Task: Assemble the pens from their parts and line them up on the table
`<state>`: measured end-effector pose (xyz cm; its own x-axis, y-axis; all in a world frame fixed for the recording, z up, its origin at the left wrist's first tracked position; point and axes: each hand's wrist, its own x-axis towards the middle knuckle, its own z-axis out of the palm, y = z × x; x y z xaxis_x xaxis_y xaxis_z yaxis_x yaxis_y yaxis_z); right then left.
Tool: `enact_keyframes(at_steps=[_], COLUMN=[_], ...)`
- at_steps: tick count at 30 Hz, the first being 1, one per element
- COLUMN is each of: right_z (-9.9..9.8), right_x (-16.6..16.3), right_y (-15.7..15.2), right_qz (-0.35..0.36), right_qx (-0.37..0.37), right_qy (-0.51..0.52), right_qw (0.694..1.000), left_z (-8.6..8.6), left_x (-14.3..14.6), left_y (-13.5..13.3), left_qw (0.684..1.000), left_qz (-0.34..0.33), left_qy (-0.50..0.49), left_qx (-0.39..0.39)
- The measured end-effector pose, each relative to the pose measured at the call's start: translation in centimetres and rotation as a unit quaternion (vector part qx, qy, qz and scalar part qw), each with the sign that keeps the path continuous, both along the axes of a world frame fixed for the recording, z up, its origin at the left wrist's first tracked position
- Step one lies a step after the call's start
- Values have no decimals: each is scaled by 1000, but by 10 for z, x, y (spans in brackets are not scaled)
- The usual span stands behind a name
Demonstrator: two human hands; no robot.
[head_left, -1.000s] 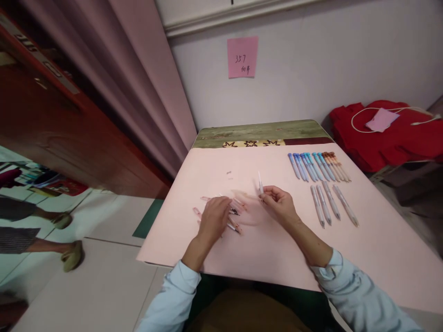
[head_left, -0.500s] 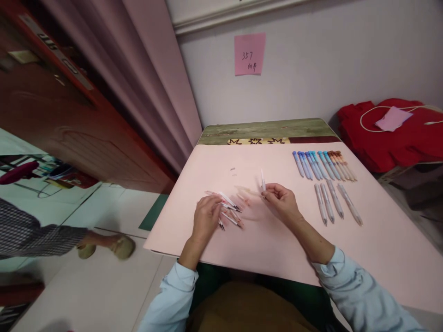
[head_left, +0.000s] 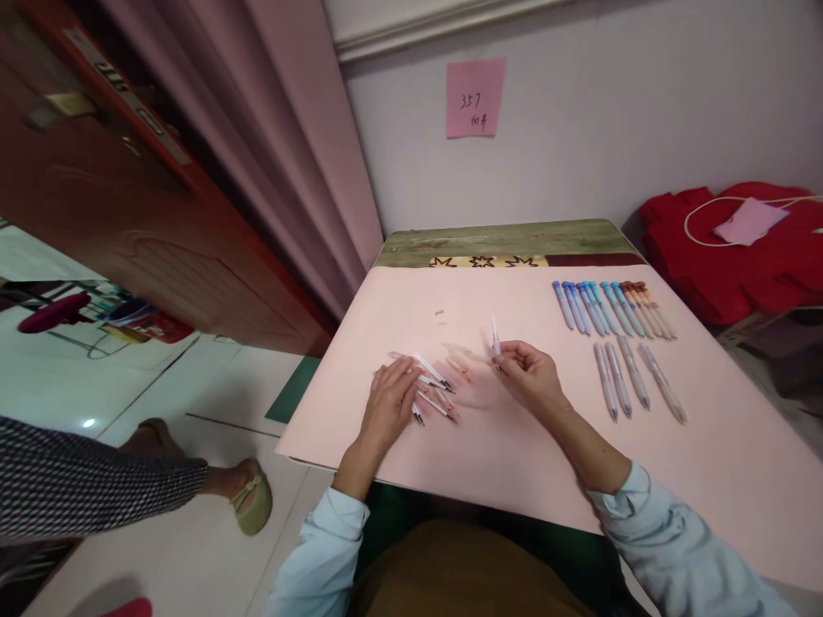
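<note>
My right hand (head_left: 531,375) pinches a thin white pen part (head_left: 495,334) that points up from its fingertips. My left hand (head_left: 389,401) rests palm down on the pink mat (head_left: 514,463), its fingers curled over a loose cluster of pen parts (head_left: 432,387); what they grip, if anything, is hidden. Both hands sit near the middle of the mat, a hand's width apart.
A row of blue and orange pens (head_left: 610,307) lies at the mat's far right, with grey pens (head_left: 633,380) just below. A pink note (head_left: 476,97) hangs on the wall. Red cloth (head_left: 739,248) is piled at right. Another person's foot (head_left: 248,506) stands on the floor at left.
My left hand has pulled back slightly off the pen parts, leaving more of them uncovered. My right hand has kept its pinch. The person at left has stepped closer.
</note>
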<state>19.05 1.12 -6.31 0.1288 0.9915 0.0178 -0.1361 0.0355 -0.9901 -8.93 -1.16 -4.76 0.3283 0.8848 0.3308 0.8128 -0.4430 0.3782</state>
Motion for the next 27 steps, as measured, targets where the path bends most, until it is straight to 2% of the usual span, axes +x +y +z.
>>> enact_keyframes(at_steps=[3,7,12,15,18,22,27], right_z=[2,5,5,7,9,4,-3], right_x=[0,0,0,-1,-1,0,1], right_y=[-1,-1,-1,-2,-2,0,4], right_qz=[0,0,0,-2,8,24,30], right_qx=[-2,-5,-6,-7,-13,-8,-18], right_qy=[-3,-5,8,9,10,30,55], right_qw=[1000,1000,1000,1000,1000,999,998], left_z=[-3,-3,0,2,2,1,6], left_x=[4,6,-6,-18,-28,-31,-19], left_y=[3,4,-1,-5,-7,-9,-10], left_qw=[999,1000,992,976,965,963,966], left_qz=[-3,10,69,125,161,164,152], left_qy=[17,4,-106,-177,-207,-212,-202], left_qx=[-30,-18,25,30,26,25,52])
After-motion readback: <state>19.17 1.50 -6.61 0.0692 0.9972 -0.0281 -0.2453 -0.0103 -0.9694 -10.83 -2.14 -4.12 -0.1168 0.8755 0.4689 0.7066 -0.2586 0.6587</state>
